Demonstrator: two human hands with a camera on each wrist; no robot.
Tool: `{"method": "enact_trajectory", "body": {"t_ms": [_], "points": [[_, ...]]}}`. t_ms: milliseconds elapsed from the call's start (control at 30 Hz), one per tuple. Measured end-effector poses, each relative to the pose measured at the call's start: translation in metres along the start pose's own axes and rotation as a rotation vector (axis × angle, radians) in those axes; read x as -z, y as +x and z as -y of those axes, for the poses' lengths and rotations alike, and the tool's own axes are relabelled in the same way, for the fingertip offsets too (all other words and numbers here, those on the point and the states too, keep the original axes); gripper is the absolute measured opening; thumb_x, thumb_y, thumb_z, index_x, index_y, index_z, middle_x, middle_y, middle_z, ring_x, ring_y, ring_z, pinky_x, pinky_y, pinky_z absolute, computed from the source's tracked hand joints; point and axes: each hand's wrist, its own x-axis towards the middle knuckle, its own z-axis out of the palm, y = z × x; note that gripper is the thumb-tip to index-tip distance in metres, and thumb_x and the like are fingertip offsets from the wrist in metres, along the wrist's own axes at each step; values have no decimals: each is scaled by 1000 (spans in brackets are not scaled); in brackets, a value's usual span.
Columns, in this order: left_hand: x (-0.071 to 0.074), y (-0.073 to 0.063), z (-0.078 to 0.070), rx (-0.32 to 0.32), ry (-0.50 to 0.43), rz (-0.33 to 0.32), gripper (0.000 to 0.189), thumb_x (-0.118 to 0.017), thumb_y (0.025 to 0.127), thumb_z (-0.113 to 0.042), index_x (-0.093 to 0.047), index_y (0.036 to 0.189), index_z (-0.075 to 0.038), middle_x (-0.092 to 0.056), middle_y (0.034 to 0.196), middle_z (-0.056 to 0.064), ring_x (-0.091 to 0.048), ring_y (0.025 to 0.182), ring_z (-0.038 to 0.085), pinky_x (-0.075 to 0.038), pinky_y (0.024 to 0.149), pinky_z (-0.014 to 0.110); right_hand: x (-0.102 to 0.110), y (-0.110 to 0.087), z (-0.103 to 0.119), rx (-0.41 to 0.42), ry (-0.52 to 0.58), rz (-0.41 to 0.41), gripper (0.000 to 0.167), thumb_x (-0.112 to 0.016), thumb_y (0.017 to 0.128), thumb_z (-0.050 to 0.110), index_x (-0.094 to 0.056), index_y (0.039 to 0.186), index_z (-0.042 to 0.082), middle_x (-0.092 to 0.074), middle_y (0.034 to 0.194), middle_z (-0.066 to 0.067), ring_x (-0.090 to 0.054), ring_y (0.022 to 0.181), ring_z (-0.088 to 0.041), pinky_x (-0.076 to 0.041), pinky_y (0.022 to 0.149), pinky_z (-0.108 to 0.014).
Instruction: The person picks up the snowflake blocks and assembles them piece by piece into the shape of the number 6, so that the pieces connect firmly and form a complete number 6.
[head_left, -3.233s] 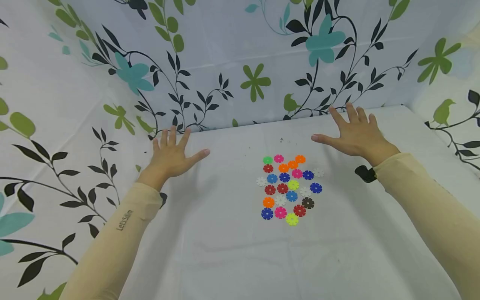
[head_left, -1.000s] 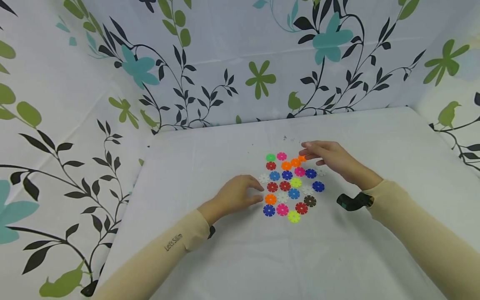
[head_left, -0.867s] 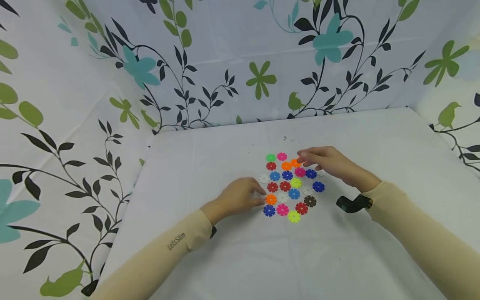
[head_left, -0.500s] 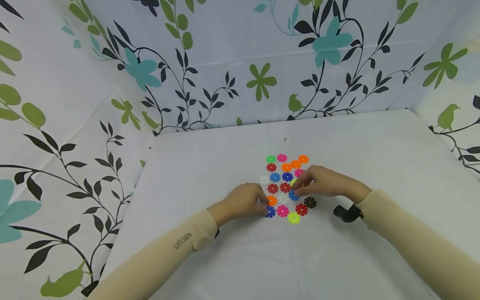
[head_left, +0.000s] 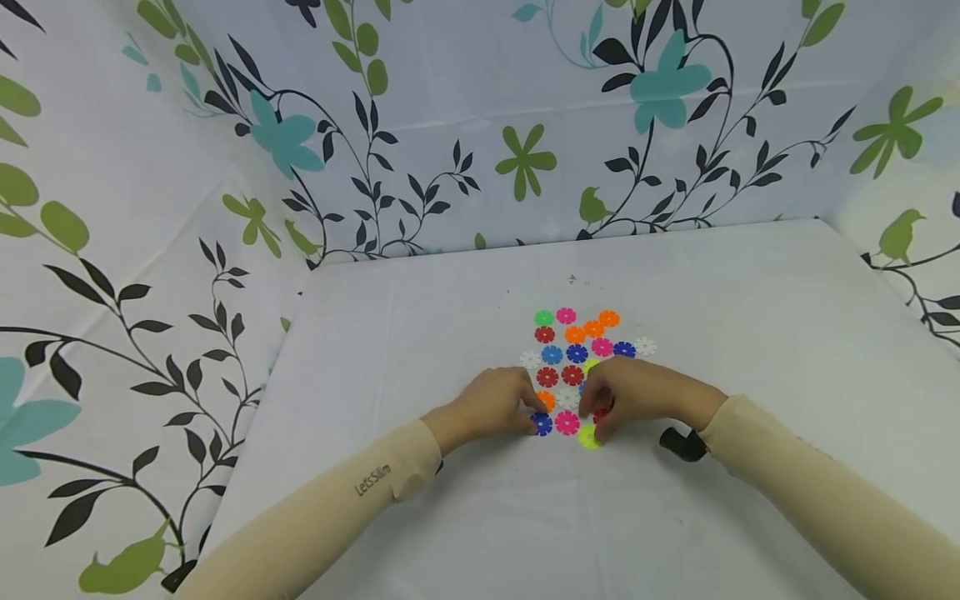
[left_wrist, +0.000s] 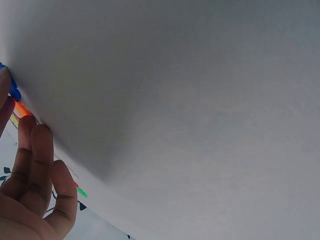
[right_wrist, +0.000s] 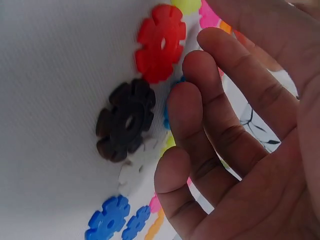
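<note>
Colourful flower-shaped plastic discs lie flat in loose rows on a white-covered table. At the near left corner of the group, my left hand (head_left: 489,406) pinches a dark blue disc (head_left: 542,424) between thumb and forefinger; an orange disc (head_left: 547,402) is just behind it. My right hand (head_left: 647,390) hovers over the near right discs, fingers bent and apart. Its thumb is by a yellow disc (head_left: 587,437); whether it touches is unclear. Below its fingers, the right wrist view shows a red disc (right_wrist: 159,60) and a black disc (right_wrist: 119,125). This hand covers several discs in the head view.
Further discs, among them a green disc (head_left: 543,318), a pink disc (head_left: 567,422) and a white disc (head_left: 645,346), lie around the hands. A floral cloth (head_left: 450,100) rises behind the table (head_left: 465,533) and at both sides.
Both hands came in from wide apart at the far side to the discs. In the last half second, my right hand moved nearer, from the blue disc to the yellow one; the left barely shifted.
</note>
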Motion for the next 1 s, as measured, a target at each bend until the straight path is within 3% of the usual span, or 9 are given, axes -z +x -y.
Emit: {"method": "enact_trajectory", "body": {"t_ms": [333, 567, 1000], "points": [[-1, 2, -4, 55, -74, 44, 26, -84, 84, -20, -79, 110, -15, -66, 94, -7, -58, 92, 10, -51, 83, 25, -6, 3, 7, -23, -73, -8, 27, -95, 70, 22, -74, 87, 28, -65, 83, 14, -61, 80, -10, -54, 72, -29], [0, -1, -4, 78, -129, 27, 26, -87, 82, -20, -74, 104, -15, -66, 90, -7, -59, 86, 10, -52, 80, 24, -8, 3, 8, -26, -92, -11, 27, -95, 70, 21, -74, 86, 28, -64, 82, 15, -61, 80, -9, -54, 72, -28], [-3, -5, 0, 66, -222, -8, 24, -86, 82, -15, -73, 102, -14, -65, 84, -8, -58, 77, 9, -50, 72, 21, -10, 1, 13, 18, -100, 25, 24, -91, 74, 15, -72, 83, 26, -63, 79, 12, -59, 77, -10, -53, 71, -30]]}}
